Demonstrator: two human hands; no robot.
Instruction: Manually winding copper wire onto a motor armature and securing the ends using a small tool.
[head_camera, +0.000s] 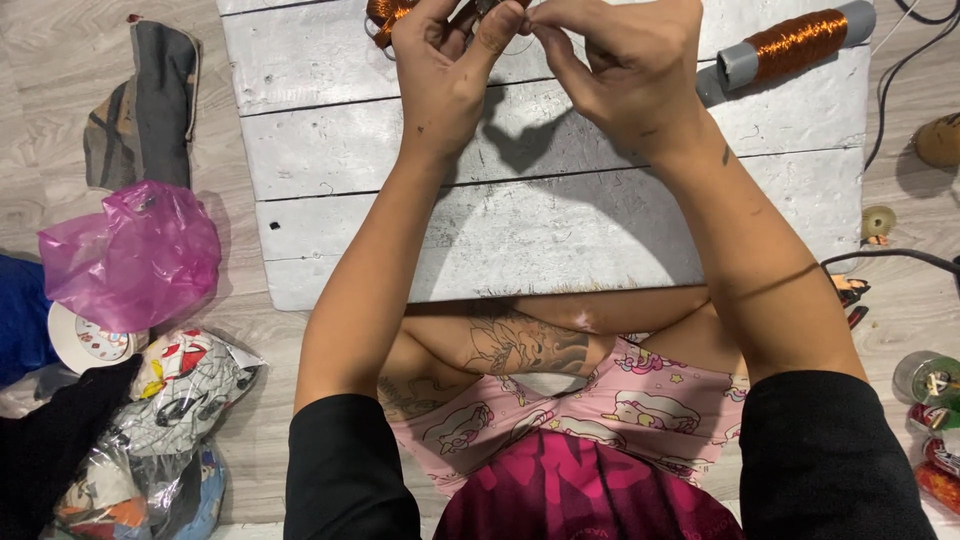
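Note:
My left hand (445, 70) and my right hand (625, 70) meet at the top edge of the view, fingertips pinched together on a small object that is mostly cut off by the frame. A bundle of copper wire (385, 15) shows just left of my left hand's fingers. Both hands hover over a grey-white wooden board (560, 220) lying on the floor. At the board's far right lies a grey spool wound with copper wire (790, 45), apart from my right hand.
Left of the board lie a dark cloth bag (145, 110), a pink plastic bag (135, 255), a white cup (85, 345) and printed bags (185, 395). At right run black cables (900, 255), with a small round part (878, 222) and shiny tape rolls (930, 380).

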